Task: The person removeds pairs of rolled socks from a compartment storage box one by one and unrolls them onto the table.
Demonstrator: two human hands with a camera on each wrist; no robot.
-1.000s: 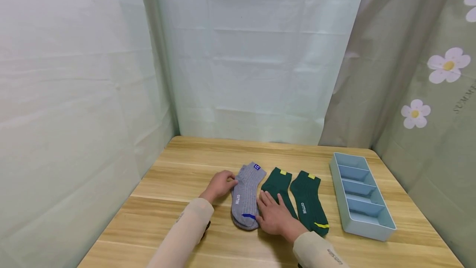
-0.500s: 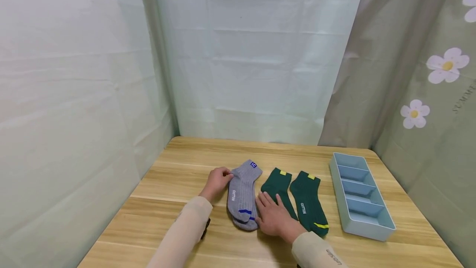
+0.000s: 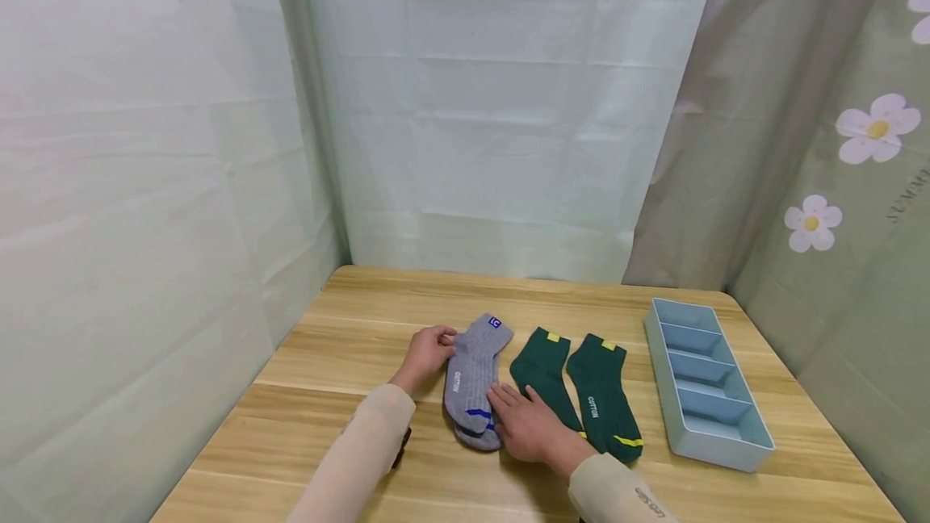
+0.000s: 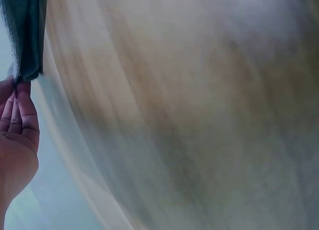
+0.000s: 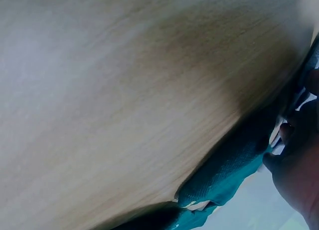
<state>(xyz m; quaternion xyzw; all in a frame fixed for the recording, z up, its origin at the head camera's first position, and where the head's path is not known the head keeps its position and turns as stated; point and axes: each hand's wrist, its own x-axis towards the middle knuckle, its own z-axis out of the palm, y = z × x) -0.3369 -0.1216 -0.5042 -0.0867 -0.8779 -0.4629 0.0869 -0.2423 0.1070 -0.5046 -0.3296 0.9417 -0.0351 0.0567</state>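
A pair of grey socks (image 3: pixel 472 374) with blue marks lies stacked on the wooden table (image 3: pixel 349 321). My left hand (image 3: pixel 441 339) pinches their left edge near the cuff; in the left wrist view its fingertips (image 4: pixel 20 98) meet the grey socks' edge (image 4: pixel 25 35). My right hand (image 3: pixel 510 403) lies flat, with its fingers on the grey socks' toe end and its palm over the foot of the left green sock (image 3: pixel 543 366). A second green sock (image 3: pixel 603 394) lies just to the right. The right wrist view shows green sock fabric (image 5: pixel 227 172) beside my right hand (image 5: pixel 299 175).
A light blue divided tray (image 3: pixel 730 446) with several compartments stands at the table's right side. Pale curtains hang behind and to the left, and a flowered curtain (image 3: pixel 857 184) hangs on the right. Bare wood lies to the left of and behind the socks.
The grey socks have shifted slightly left and their cuff has turned. My right hand has slid left from the green sock onto the grey socks' toe end.
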